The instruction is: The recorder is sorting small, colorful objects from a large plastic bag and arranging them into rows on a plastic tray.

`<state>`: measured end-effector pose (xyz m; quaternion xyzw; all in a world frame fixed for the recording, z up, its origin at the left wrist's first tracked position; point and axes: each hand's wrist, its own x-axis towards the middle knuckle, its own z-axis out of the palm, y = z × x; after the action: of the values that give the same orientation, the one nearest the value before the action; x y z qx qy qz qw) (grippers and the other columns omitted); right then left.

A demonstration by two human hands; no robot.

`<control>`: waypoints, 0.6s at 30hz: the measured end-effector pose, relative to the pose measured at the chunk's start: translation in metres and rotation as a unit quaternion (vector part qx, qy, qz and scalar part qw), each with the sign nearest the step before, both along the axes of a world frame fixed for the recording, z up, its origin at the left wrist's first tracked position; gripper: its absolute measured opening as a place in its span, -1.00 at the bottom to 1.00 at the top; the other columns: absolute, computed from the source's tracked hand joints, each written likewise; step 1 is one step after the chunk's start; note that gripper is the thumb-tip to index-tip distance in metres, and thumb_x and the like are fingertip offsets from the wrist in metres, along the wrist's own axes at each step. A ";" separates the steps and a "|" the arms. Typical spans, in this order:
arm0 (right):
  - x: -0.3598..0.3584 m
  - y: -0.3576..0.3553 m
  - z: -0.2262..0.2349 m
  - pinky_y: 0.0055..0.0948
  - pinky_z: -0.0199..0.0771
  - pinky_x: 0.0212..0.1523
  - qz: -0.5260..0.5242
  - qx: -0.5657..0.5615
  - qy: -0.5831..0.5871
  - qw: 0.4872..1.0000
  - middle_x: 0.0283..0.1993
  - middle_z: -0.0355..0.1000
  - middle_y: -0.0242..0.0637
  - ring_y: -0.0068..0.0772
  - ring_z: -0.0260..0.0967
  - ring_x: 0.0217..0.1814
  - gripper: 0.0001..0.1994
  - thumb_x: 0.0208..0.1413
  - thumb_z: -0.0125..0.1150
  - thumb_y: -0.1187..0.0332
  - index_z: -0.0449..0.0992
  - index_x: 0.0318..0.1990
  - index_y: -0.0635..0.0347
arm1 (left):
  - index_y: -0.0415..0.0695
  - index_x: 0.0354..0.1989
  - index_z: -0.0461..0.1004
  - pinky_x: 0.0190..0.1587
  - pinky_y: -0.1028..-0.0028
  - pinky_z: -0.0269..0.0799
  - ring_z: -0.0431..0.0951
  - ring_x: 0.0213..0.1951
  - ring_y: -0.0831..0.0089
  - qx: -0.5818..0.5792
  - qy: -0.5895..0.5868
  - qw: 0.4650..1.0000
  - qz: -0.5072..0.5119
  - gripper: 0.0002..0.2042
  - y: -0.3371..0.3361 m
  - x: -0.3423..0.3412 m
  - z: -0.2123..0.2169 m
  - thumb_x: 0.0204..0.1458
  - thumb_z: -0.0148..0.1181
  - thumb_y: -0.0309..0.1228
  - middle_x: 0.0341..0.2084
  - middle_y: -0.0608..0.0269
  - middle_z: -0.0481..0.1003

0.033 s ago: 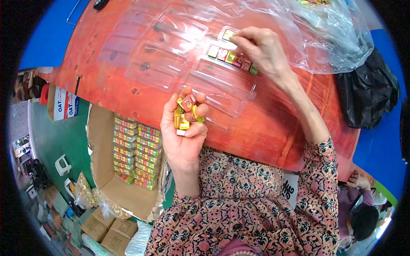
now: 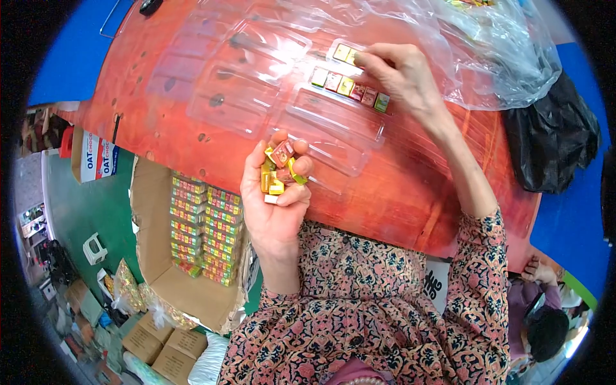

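Note:
My left hand (image 2: 273, 212) is curled around several small wrapped candies (image 2: 281, 154), red and yellow cubes, above the near edge of the table. My right hand (image 2: 407, 80) is at the far row of a clear plastic tray (image 2: 333, 144), thumb and forefinger pinched on a yellow wrapped candy (image 2: 351, 57). A pale yellow candy (image 2: 341, 52) sits left of it in that row. In the neighbouring, nearer row lie several candies (image 2: 345, 86) in white, red, yellow and green. Other long compartments of the tray hold nothing.
Clear plastic trays and sheeting (image 2: 494, 70) spread over the red table (image 2: 410, 192). A black bag (image 2: 552, 138) hangs at the right edge. On the left, an open carton (image 2: 151, 237) holds stacks of filled candy packs (image 2: 205, 228). Another person (image 2: 542, 314) is at the lower right.
My right hand has shifted slightly right along the far row, and a yellow candy now shows at its fingertips beside the pale one. My left hand stays nearly still.

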<state>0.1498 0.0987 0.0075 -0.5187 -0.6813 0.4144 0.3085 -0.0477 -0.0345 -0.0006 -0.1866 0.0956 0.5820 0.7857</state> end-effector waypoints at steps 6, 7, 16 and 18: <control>0.047 -0.025 0.008 -0.56 0.34 -0.32 0.001 -0.020 -0.069 0.997 -0.39 0.47 -0.33 -0.61 0.36 -0.36 -0.77 0.08 0.07 0.36 0.50 -0.26 0.39 | -0.30 -0.12 0.34 -0.77 0.72 0.22 0.28 -0.35 0.45 0.033 -0.013 0.999 -0.005 -0.70 0.002 -0.002 -0.006 0.13 -0.12 -0.32 -0.25 0.07 0.24; 0.048 -0.029 0.007 -0.56 0.34 -0.32 -0.002 -0.019 -0.069 0.997 -0.39 0.47 -0.33 -0.61 0.36 -0.36 -0.77 0.08 0.07 0.36 0.50 -0.26 0.39 | -0.30 -0.12 0.34 -0.77 0.72 0.21 0.28 -0.35 0.44 0.028 -0.010 1.000 -0.004 -0.70 0.002 -0.002 -0.005 0.13 -0.12 -0.32 -0.25 0.07 0.24; 0.036 -0.053 -0.002 -0.30 0.35 -0.24 0.040 0.096 -0.223 0.969 -0.34 0.43 -0.05 -0.09 0.39 -0.28 -0.87 -0.03 0.08 0.48 0.47 -0.34 0.36 | -0.28 -0.11 0.34 -0.77 0.73 0.23 0.30 -0.35 0.44 0.030 0.006 0.999 -0.021 -0.72 0.001 0.006 -0.007 0.12 -0.10 -0.32 -0.24 0.02 0.26; 0.036 -0.053 -0.006 -0.30 0.35 -0.25 0.040 0.107 -0.212 0.970 -0.34 0.43 -0.04 -0.09 0.39 -0.29 -0.87 -0.03 0.09 0.47 0.47 -0.34 0.36 | -0.27 -0.11 0.34 -0.77 0.74 0.23 0.31 -0.35 0.44 0.028 0.007 0.999 -0.022 -0.72 0.000 0.006 -0.006 0.12 -0.09 -0.32 -0.23 0.01 0.27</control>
<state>0.1853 0.0452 0.0010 -0.5309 -0.7918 0.2313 0.1939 -0.0414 -0.0341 -0.0070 -0.1583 0.0884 0.5686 0.8024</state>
